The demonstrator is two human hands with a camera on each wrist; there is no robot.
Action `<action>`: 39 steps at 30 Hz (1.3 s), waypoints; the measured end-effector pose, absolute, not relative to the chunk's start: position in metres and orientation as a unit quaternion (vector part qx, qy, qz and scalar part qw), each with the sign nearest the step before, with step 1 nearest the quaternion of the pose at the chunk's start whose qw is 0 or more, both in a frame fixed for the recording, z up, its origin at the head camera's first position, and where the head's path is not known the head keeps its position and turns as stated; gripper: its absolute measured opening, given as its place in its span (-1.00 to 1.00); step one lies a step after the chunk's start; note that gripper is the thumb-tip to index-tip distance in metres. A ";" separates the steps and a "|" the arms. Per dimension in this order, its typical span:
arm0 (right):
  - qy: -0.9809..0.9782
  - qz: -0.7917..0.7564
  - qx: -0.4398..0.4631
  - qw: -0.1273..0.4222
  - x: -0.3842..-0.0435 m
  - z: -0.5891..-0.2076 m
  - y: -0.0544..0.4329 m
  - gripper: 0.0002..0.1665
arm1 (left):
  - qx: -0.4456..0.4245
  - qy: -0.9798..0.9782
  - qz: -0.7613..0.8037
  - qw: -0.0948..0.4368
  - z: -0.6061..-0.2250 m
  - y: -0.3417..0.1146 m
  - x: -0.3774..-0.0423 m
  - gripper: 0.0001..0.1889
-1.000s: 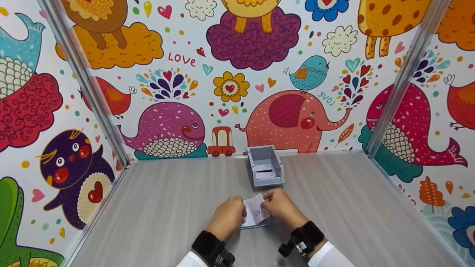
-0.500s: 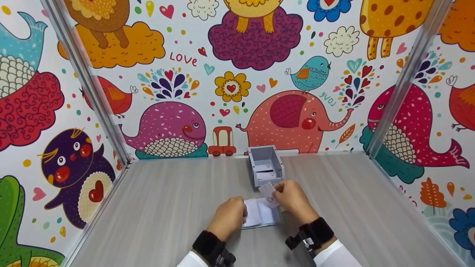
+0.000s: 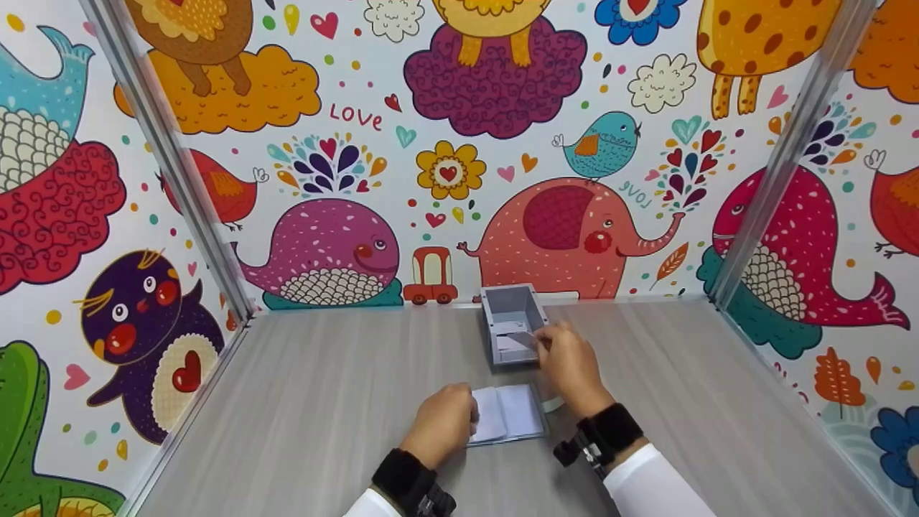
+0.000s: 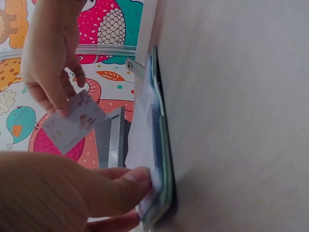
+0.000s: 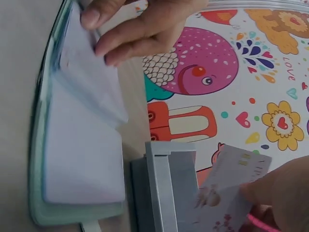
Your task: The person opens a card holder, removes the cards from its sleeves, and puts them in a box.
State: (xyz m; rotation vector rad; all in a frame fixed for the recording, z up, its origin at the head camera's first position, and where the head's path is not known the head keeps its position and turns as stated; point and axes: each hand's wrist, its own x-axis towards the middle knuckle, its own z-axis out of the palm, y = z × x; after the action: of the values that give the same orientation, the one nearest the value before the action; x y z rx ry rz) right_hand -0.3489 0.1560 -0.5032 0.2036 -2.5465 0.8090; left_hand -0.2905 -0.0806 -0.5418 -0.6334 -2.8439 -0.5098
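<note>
My right hand [image 3: 574,366] pinches a pale printed card [image 5: 234,183] by its edge, thumb and fingers at one end. In the head view the card is over the front of a grey open-topped box [image 3: 515,357], where other cards [image 3: 505,342] lie. My left hand [image 3: 441,424] holds an open card holder [image 3: 523,416] at its left side. In the right wrist view, its thumb and fingers grip a whitish sleeve page [image 5: 91,63]. The holder has a pale green cover [image 5: 41,208] and lies on the table. Its facing page looks blank white.
A strap with a metal snap [image 4: 135,68] sticks out from the holder's right side. The grey box stands behind the holder, close to the patterned back wall [image 3: 445,93]. Metal posts [image 3: 169,158] edge the side panels around the grey wood-look table [image 3: 337,373].
The right hand has lifted the card off the holder and carried it forward to the grey box, uncovering the white right page. My left hand stays at the holder's left side.
</note>
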 end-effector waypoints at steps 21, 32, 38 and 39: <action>-0.922 0.079 0.225 0.307 -0.386 -0.533 0.148 -0.75 | -0.206 -0.960 -0.176 0.075 -0.537 -0.080 -0.289 -0.84; -0.929 0.082 0.246 0.263 -0.392 -0.533 0.143 -0.79 | -0.215 -0.960 -0.163 0.075 -0.537 -0.083 -0.289 -0.84; -0.940 0.091 0.237 0.230 -0.391 -0.533 0.140 -0.83 | -0.212 -0.960 -0.164 0.075 -0.537 -0.083 -0.289 -0.84; -0.940 0.092 0.235 0.231 -0.389 -0.533 0.139 -0.85 | -0.213 -0.961 -0.163 0.074 -0.537 -0.083 -0.289 -0.85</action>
State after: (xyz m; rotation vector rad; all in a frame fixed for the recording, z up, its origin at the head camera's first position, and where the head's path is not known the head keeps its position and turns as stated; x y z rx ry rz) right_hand -0.3895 0.1393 -0.5330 0.6462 -2.5838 0.2520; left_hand -0.2891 -0.0827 -0.5372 -0.6382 -2.8838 -0.4907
